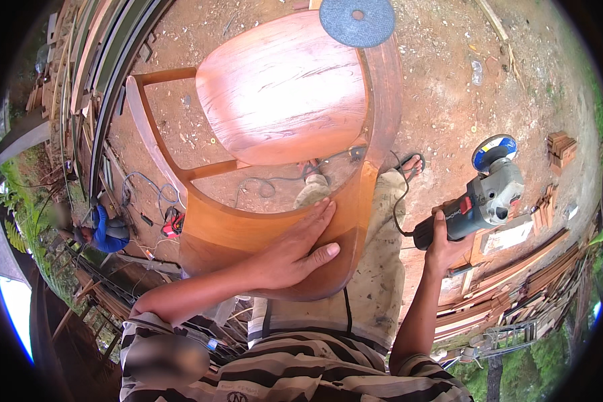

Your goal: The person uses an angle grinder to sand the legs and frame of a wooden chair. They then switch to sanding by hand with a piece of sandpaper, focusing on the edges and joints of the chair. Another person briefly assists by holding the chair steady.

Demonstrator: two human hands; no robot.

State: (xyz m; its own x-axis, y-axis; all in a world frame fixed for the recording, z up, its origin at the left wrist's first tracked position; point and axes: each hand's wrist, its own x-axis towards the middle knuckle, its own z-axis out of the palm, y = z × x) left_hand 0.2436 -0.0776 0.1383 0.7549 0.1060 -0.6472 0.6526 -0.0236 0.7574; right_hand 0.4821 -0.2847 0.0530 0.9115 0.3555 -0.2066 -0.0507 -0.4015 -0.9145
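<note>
A brown wooden armchair [211, 224] stands before me, its broad seat shining in the light. My left hand [298, 248] lies flat on the curved backrest, fingers stretched toward the seat and thumb spread. To the right, my right hand [443, 249] is closed around the dark body of an angle grinder [472, 209]. The grinder is held up beside the chair, its head pointing away from me with a blue, white and yellow disc [494, 153] on it. A grey round disc [357, 21] with a centre hole rests over the far end of the right armrest.
A black cord [396, 208] runs from the grinder past my sandalled foot [412, 165]. Stacked boards lie on the left [90, 60] and lower right [516, 278]. Small wood blocks [561, 149] sit far right. Another person in blue [109, 231] crouches at left, near a red tool [173, 222].
</note>
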